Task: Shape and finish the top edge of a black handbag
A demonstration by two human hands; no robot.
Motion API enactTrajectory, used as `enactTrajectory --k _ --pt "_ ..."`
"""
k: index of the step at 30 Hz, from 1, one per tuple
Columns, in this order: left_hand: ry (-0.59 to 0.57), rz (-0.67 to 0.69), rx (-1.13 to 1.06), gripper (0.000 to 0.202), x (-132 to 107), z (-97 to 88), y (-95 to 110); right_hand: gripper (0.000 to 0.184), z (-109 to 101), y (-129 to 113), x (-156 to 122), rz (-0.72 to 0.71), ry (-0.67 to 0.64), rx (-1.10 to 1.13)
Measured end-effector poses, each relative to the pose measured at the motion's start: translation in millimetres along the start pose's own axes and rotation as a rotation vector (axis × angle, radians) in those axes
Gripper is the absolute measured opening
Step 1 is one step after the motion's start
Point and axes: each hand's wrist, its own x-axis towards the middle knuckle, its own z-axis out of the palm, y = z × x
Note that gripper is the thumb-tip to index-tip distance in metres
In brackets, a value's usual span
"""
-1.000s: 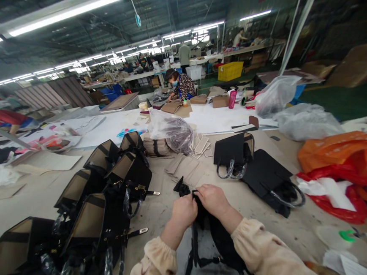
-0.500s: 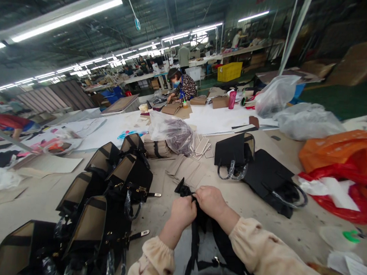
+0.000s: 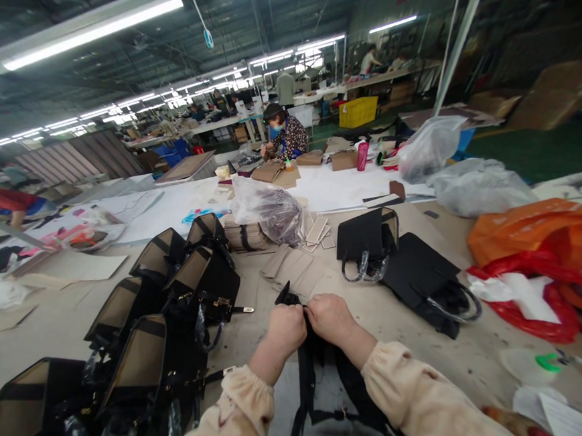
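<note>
Side by side at the near middle of the table, my left hand [image 3: 286,326] and my right hand [image 3: 332,317] are both closed on a black handbag piece [image 3: 353,384]. Its dark upper edge is pinched between my fingers, and a black tip sticks up just beyond my left hand. Below my hands the piece hangs down with black straps and a small metal fitting. My fingertips are mostly hidden. Left of my hands stand several black handbags [image 3: 215,282] with tan linings and plastic-wrapped handles. Beyond my hands lie flat beige pieces [image 3: 290,266].
To the right lie a black handbag [image 3: 362,240] and a flatter black bag [image 3: 417,275]. An orange bag [image 3: 526,233], a red plastic bag [image 3: 560,320] and a green-capped container [image 3: 529,364] are farther right. Across the table a co-worker [image 3: 295,134] bends over brown pieces.
The view has shifted slightly, so the surroundings sit a little farther left. Both hands keep their grip on the black piece, almost unmoved.
</note>
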Motion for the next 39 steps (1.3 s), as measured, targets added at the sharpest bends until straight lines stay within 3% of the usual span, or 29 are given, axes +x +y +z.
enactTrajectory --k 9,14,18,20,25,32,39 --pt "-0.004 -0.187 -0.035 0.031 3.2 0.7 6.7 0.026 -5.1 8.0 -2.3 0.020 -0.027 0.043" --pt "-0.015 -0.215 -0.047 0.033 1.1 -2.7 9.9 0.072 -4.4 29.5 -29.9 0.107 -0.077 0.207" --pt "-0.014 -0.192 -0.049 0.034 -2.5 -2.4 10.7 0.079 1.7 40.4 -60.7 0.254 -0.099 0.287" --pt "-0.008 -0.164 -0.047 0.035 -3.2 -1.7 9.9 0.074 3.7 40.8 -73.8 0.312 -0.122 0.279" --pt "0.006 -0.149 -0.030 0.037 -1.7 -2.0 8.5 0.034 5.0 30.1 -87.4 0.342 -0.159 0.152" --pt "0.065 -0.164 -0.037 0.037 -14.3 0.1 27.2 0.033 -3.8 29.0 -82.6 0.355 -0.086 0.060" --pt "0.085 -0.162 -0.075 0.033 -21.3 8.3 41.5 0.034 -5.1 31.6 -93.0 0.379 -0.113 0.079"
